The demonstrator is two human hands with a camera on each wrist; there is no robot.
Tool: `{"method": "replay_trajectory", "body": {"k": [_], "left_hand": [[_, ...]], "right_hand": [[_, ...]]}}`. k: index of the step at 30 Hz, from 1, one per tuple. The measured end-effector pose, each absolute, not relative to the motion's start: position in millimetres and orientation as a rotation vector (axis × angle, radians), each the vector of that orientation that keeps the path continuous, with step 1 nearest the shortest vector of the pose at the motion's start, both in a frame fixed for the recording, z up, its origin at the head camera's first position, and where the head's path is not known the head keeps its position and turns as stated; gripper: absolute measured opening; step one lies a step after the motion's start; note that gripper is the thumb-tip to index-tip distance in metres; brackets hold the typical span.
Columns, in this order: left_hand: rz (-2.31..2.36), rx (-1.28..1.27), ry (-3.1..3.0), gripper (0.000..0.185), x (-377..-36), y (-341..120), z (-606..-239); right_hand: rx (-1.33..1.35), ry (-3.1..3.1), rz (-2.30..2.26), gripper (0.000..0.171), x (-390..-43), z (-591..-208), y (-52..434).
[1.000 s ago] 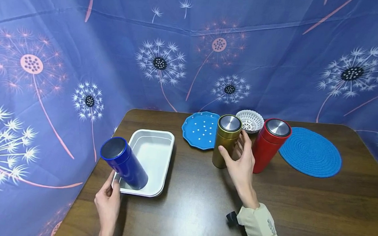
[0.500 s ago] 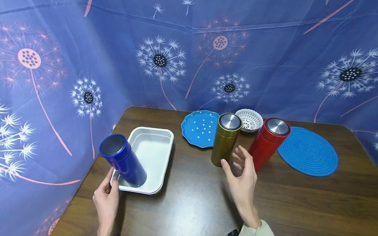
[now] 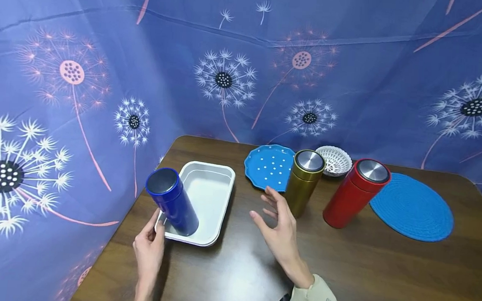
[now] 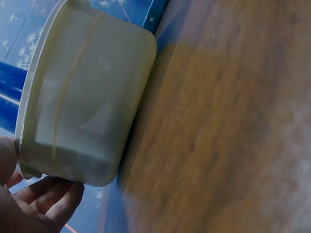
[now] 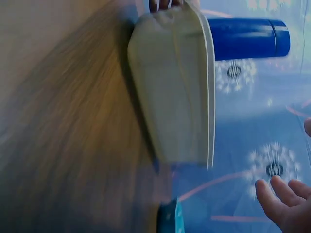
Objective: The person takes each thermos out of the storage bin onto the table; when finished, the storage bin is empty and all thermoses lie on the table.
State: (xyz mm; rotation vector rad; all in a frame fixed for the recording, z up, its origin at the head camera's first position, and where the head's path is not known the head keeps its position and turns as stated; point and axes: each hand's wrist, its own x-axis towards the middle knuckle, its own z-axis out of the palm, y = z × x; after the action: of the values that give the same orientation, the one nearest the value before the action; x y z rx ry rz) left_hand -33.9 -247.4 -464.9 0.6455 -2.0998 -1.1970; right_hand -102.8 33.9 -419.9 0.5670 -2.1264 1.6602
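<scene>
My left hand (image 3: 150, 248) grips the rim at the near left corner of a deep white plastic tub (image 3: 219, 218). In the left wrist view, the thumb is over the rim and the curled fingers (image 4: 63, 204) lie under it. A blue thermos bottle (image 3: 175, 206) with a dark lid stands inside the tub at its near left. Between the tub and a gold thermos bottle (image 3: 302, 189) hovers my right hand (image 3: 279, 233), fingers spread and holding nothing. Farther right stands a red thermos bottle (image 3: 350, 198) with a silver lid.
Behind the gold bottle lie a blue scalloped plate (image 3: 266, 168) with white dots and a white openwork basket (image 3: 336, 160). A round blue woven placemat (image 3: 415, 209) lies at the right of the brown table (image 3: 366, 278). A dandelion-print cloth (image 3: 244, 100) hangs behind.
My right hand has let go of the gold bottle, drawn back and swung left toward the tub. My left hand keeps its grip on the tub. The head view has shifted somewhat.
</scene>
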Motion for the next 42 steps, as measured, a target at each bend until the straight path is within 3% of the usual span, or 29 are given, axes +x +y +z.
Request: {"method": "replay_trajectory", "body": {"k": [19,32,42], "left_hand": [[-1.258,0.604,-2.08,0.037,-37,-247,-462],[-1.272,0.628,-2.09,0.039,-36,-247,-461],[-1.254,0.65,-2.103,0.038,-35,-247,-461]], "right_hand": [[0.916,-2.147,2.011,0.086,-115,-397,-74],[0.951,-2.229,2.047,0.097,-114,-403,-105],[0.958,-2.183,1.945,0.076,-113,-412,-116]]}}
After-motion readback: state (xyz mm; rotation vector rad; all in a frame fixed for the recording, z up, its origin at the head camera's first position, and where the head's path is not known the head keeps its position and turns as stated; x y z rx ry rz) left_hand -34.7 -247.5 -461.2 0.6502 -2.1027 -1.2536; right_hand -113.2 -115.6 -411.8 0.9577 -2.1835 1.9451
